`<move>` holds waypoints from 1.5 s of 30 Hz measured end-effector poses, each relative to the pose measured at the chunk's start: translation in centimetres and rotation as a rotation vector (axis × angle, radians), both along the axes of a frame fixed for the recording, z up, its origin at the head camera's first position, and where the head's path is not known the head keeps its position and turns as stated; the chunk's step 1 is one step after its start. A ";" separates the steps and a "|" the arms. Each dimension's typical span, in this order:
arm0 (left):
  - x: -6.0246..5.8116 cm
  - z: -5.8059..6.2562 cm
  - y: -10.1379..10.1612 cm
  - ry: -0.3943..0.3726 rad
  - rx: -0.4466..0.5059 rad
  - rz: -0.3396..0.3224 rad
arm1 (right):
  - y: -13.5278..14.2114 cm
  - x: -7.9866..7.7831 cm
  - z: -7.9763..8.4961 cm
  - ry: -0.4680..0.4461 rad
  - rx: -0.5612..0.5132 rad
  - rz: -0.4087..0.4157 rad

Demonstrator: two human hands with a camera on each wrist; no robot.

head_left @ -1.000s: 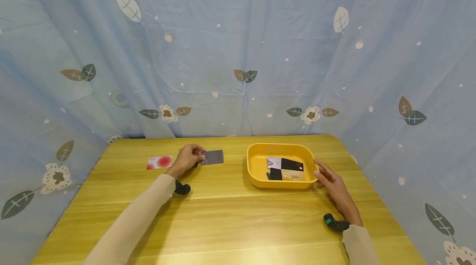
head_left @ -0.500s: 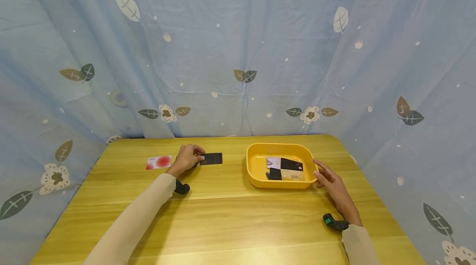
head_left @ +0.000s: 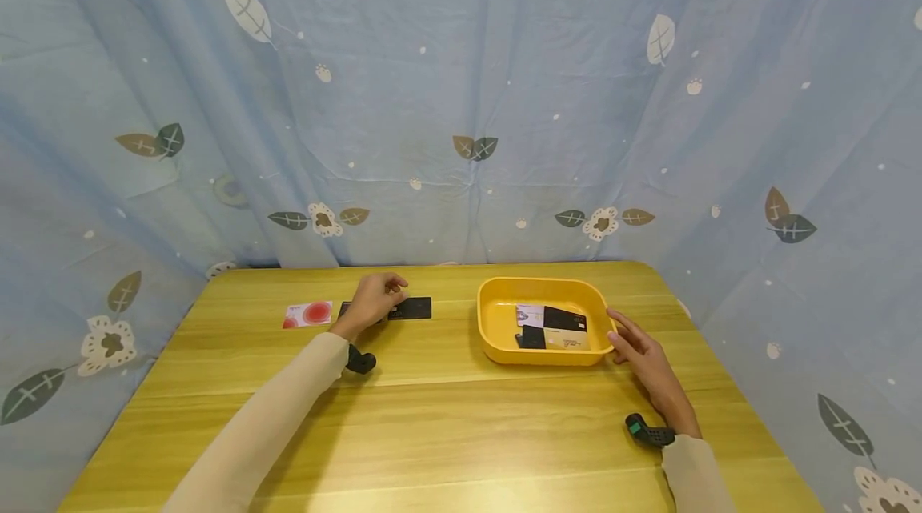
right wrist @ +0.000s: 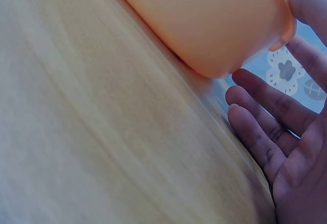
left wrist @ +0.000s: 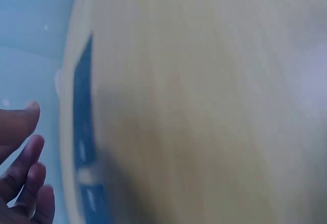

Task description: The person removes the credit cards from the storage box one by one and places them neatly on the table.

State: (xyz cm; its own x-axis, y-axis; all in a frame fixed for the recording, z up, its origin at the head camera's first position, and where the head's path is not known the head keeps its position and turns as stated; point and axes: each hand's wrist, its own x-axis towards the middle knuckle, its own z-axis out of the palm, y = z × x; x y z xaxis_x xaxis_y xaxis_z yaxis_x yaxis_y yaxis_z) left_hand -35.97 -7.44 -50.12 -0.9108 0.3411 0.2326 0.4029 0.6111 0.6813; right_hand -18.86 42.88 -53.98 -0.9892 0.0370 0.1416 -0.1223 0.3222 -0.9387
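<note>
My left hand [head_left: 370, 302] is over a row of cards on the table, its thumb and fingers apart in the left wrist view with nothing between them. Beside its fingertips lies a black card [head_left: 414, 308]. A second dark card [head_left: 344, 308] is mostly hidden under the hand. Further left is a white card with a red round print [head_left: 308, 314]. My right hand [head_left: 646, 357] touches the right end of a yellow plastic tray [head_left: 497, 352] with thumb and index finger at its rim; the other fingers are loosely extended below. Several cards [head_left: 565, 319] lie in the tray.
The wooden table [head_left: 446, 433] ends at the back against a blue curtain [head_left: 403, 97] with leaf and flower prints. Black straps with small devices [head_left: 651, 433] sit on both wrists.
My left hand has let go of the black card, which has come down flat on the table. The hand has shifted slightly right and up. The right hand and tray stay put.
</note>
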 end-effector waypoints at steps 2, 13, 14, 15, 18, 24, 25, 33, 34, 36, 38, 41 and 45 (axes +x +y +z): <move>0.1 0.5 0.8 -0.011 0.025 -0.024 | 0.0 0.0 0.0 0.002 0.003 -0.006; 0.9 2.4 5.9 -0.013 0.083 -0.160 | 0.0 -0.1 -0.2 0.016 0.004 -0.009; 1.0 2.6 6.3 -0.006 0.089 -0.171 | 0.0 -0.1 -0.2 0.015 0.006 -0.008; 1.0 2.7 6.7 0.001 0.095 -0.180 | 0.0 -0.1 -0.2 0.013 0.007 -0.008; 1.1 3.1 7.7 0.011 0.113 -0.207 | 0.0 -0.1 -0.2 0.009 0.011 -0.009; 1.4 3.7 10.1 0.029 0.106 -0.256 | 0.0 0.0 -0.1 0.004 0.015 -0.017; 1.5 3.8 10.6 0.035 0.105 -0.267 | 0.1 0.0 -0.1 0.003 0.013 -0.018; 2.4 4.3 13.9 0.061 0.052 -0.346 | -0.1 0.3 0.0 -0.001 0.001 -0.022; 2.6 4.4 14.3 0.059 0.049 -0.353 | -0.2 0.3 0.0 -0.004 0.002 -0.022; 2.8 4.5 14.9 0.055 0.048 -0.370 | -0.3 0.3 0.0 -0.006 0.006 -0.027; 3.0 4.6 15.5 0.056 0.049 -0.382 | -0.3 0.3 0.0 -0.010 0.008 -0.027; 3.2 4.5 16.4 0.050 0.056 -0.395 | -0.3 0.2 0.0 -0.011 0.009 -0.025; 3.6 4.2 17.5 0.042 0.057 -0.417 | -0.3 0.1 0.0 -0.006 0.009 -0.018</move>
State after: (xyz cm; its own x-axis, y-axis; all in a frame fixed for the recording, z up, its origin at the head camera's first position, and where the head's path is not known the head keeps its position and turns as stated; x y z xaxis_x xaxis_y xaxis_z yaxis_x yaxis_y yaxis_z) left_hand -32.38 10.08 -45.90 -0.6864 0.6644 0.2958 0.6363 0.3517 0.6866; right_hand -18.72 42.56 -54.02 -0.9892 0.0539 0.1361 -0.1106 0.3330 -0.9364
